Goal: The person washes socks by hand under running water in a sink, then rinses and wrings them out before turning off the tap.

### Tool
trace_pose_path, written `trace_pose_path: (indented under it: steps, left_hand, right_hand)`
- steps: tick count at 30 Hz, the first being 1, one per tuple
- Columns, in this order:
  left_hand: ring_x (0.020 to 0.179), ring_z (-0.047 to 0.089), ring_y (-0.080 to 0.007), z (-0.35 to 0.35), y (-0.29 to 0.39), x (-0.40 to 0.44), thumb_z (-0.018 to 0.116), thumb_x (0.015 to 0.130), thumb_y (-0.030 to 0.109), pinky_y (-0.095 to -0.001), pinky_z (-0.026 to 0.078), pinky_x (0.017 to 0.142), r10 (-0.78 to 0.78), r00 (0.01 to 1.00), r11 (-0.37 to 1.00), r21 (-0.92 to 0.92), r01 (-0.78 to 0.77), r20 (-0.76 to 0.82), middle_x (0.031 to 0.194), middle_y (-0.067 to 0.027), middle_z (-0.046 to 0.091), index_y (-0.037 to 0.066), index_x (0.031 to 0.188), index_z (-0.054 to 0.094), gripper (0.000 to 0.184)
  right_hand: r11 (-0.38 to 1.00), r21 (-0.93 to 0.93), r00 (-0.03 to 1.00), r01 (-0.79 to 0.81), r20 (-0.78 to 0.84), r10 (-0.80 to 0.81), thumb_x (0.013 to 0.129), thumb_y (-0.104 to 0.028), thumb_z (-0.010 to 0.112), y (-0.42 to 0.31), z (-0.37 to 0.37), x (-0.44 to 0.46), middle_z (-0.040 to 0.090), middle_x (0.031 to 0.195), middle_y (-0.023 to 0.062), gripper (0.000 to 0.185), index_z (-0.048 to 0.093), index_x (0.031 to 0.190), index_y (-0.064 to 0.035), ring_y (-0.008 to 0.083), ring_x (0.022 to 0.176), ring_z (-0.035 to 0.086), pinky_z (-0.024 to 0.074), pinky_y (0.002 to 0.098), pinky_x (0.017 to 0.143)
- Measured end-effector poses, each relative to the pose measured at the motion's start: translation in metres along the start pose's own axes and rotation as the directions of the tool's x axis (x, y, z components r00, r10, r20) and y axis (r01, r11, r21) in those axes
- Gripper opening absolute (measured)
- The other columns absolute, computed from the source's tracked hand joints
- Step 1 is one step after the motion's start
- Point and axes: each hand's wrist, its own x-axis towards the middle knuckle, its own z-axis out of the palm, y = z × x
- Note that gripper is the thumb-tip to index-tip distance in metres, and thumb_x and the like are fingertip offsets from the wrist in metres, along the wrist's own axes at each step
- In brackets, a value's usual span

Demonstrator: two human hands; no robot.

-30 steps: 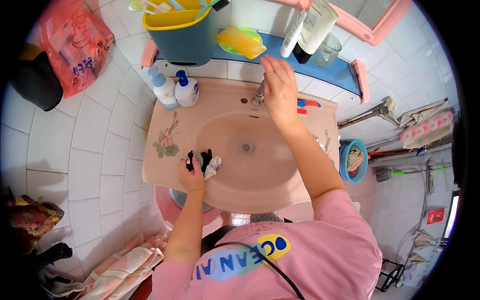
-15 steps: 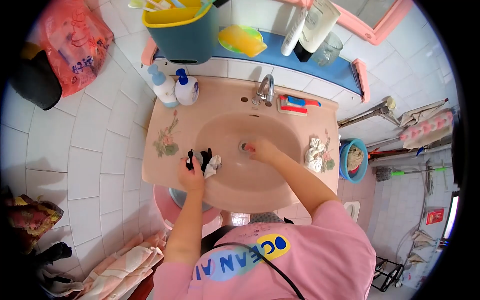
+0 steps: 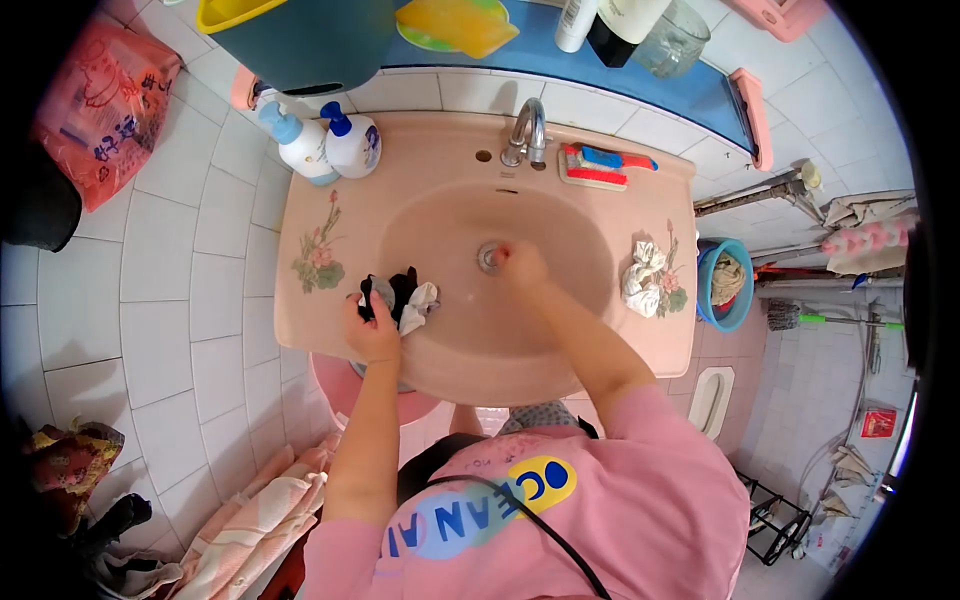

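My left hand is closed around a small bunch of black and grey cloth at the left rim of the pink washbasin. Against that bunch lie more black cloth and a crumpled white cloth; they could be socks, but their kind is unclear. Down in the bowl, my right hand is at the metal drain, fingers drawn together. Whatever those fingers may hold is hidden. Another knotted white cloth rests on the basin's right side.
A chrome faucet rises behind the bowl. Two pump bottles stand back left, and brushes lie back right. Above is a blue shelf. A pink tub sits below left; a blue bucket is at right.
The view has shifted, so the basin appears higher. My right hand has stayed at the drain, its fingers now more curled. My left hand still grips the cloth at the rim.
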Motion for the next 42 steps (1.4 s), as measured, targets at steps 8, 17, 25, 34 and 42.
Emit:
trace_pose_path:
  steps: [8, 17, 25, 34, 42]
  left_hand:
    - [0.069, 0.056, -0.0274, 0.0, 0.0, 0.0, 0.06, 0.083, 0.023, -0.0342, 0.045, 0.061, -0.067, 0.997, 0.997, -0.046, 0.068, 0.023, 0.079, -0.0157, 0.058, -0.003, 0.09, 0.056, 0.026]
    - [0.07, 0.056, -0.0276, 0.004, -0.001, 0.0, 0.06, 0.083, 0.023, -0.0345, 0.045, 0.064, -0.03, 0.999, 0.997, -0.071, 0.027, -0.031, 0.079, -0.0163, 0.058, -0.004, 0.088, 0.056, 0.027]
    - [0.069, 0.055, -0.0242, -0.003, 0.036, 0.006, 0.059, 0.085, 0.027, -0.0327, 0.045, 0.063, -0.19, 0.982, 0.981, -0.043, 0.19, 0.001, 0.078, -0.0145, 0.058, -0.003, 0.089, 0.056, 0.03]
    - [0.066, 0.053, -0.0201, 0.001, 0.017, 0.0, 0.06, 0.085, 0.027, -0.031, 0.045, 0.063, -0.14, 0.99, 0.988, -0.071, 0.141, 0.02, 0.078, -0.0124, 0.057, -0.003, 0.091, 0.055, 0.031]
    - [0.068, 0.054, -0.0213, 0.0, 0.012, 0.001, 0.06, 0.084, 0.024, -0.0314, 0.045, 0.062, 0.025, 1.0, 0.998, 0.055, -0.024, -0.006, 0.078, -0.0131, 0.057, -0.004, 0.092, 0.055, 0.03]
  right_hand:
    - [0.689, 0.619, 0.763, 0.377, -0.629, 0.148, 0.086, -0.028, 0.058, -0.031, -0.142, 0.061, 0.056, 0.061, 0.0053, 0.026, 0.061, 0.09, -0.002, 0.0139, 0.058, 0.054, 0.0447, 0.0287, 0.056]
    - [0.423, 0.798, 0.817, 0.429, -0.543, 0.194, 0.091, -0.016, 0.051, -0.029, -0.106, 0.044, 0.058, 0.069, 0.0043, 0.017, 0.057, 0.094, -0.0001, 0.0093, 0.058, 0.053, 0.0455, 0.023, 0.053]
    - [-0.454, 0.75, 0.8, -0.481, 0.587, 0.122, 0.087, 0.002, 0.043, -0.007, 0.023, -0.003, 0.057, 0.09, 0.0135, 0.019, 0.051, 0.103, -0.0006, 0.0253, 0.084, 0.06, 0.0544, 0.0327, 0.065]
    - [0.877, -0.413, 0.969, 0.247, 0.077, -0.236, 0.083, -0.052, 0.047, 0.017, 0.043, -0.038, 0.022, 0.145, 0.0144, 0.076, 0.027, 0.137, -0.0022, 0.0295, 0.131, 0.027, 0.0133, 0.049, 0.108]
    - [0.864, -0.333, 0.926, 0.377, 0.173, -0.337, 0.083, -0.052, 0.047, 0.027, 0.056, -0.024, 0.023, 0.144, 0.0139, 0.077, 0.023, 0.139, -0.0047, 0.0256, 0.136, 0.016, 0.0087, 0.0432, 0.11]
